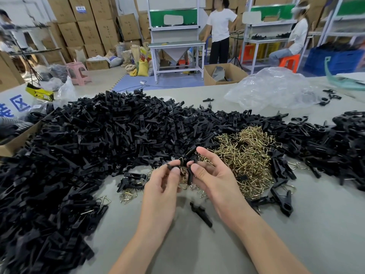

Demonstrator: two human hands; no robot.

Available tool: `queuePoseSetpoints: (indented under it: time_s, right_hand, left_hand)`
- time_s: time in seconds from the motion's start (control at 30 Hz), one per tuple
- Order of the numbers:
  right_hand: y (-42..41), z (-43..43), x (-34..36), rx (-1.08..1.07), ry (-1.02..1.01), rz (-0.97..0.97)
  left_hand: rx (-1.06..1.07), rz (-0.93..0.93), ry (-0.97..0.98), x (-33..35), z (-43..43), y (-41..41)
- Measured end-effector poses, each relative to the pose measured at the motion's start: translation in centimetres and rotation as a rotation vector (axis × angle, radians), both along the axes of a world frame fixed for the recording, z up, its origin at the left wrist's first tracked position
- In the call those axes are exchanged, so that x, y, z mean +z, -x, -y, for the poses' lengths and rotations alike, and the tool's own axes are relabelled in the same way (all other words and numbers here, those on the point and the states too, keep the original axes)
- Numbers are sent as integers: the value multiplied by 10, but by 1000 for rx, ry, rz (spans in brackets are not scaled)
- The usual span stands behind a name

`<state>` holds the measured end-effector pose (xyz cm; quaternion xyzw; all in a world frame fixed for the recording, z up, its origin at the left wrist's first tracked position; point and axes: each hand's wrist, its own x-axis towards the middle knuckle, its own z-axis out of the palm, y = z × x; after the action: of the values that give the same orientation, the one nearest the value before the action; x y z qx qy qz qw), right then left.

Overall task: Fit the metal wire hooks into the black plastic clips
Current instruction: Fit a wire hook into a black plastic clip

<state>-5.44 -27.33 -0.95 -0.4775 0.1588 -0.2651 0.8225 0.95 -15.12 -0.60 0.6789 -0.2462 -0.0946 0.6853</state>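
Above the grey table, my left hand (164,180) and my right hand (213,175) meet over a black plastic clip (189,171). Each hand pinches a black clip piece between thumb and fingers. A metal wire hook (182,160) shows at the top of the pieces. A heap of brass-coloured wire hooks (243,155) lies just right of my hands. A large pile of black clips (88,139) fills the left and far side of the table. One loose black clip half (201,214) lies on the table below my hands.
More black clips (325,143) spread along the right. Finished clips with hooks (282,196) lie near my right wrist. A crumpled clear plastic bag (276,88) sits at the far right, a cardboard box (17,139) at the left edge. People stand and sit at workbenches behind.
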Motion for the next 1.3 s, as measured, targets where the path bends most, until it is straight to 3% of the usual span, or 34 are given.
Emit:
queuePoseSetpoints:
  time_s: [0.3, 0.83, 1.3]
  right_hand:
    - [1, 1, -1, 41, 62, 11]
    - [1, -3, -1, 94, 201, -17]
    - [4, 1, 1, 173, 149, -6]
  left_hand:
    - [-43, 44, -107, -7, -2, -3]
    - [-37, 53, -43, 0, -6, -4]
    - [-53, 61, -42, 3, -10, -8]
